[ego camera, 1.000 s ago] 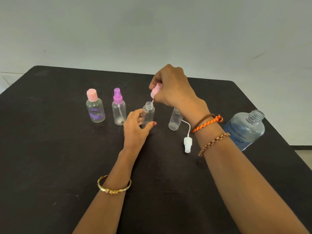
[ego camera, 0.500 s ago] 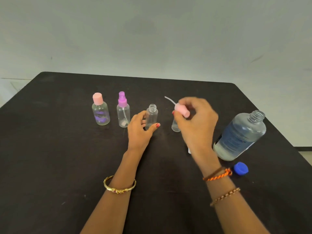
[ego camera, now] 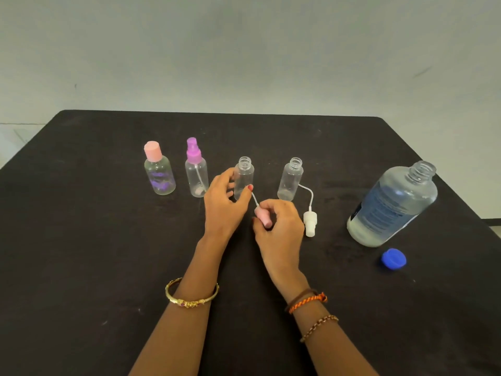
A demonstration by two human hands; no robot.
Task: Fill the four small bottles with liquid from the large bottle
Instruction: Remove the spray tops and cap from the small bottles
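While the left hand [ego camera: 223, 204] grips the uncapped spray bottle [ego camera: 243, 177], the right hand [ego camera: 279, 226] pinches its pink sprayer [ego camera: 262, 216] low beside it; the open large bottle [ego camera: 393, 204] stands well off the right hand's outer side, tilted upright.

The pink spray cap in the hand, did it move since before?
Yes. The pink plastic spray cap came down from above the open small clear bottle and is now low beside its base, held by the right hand.
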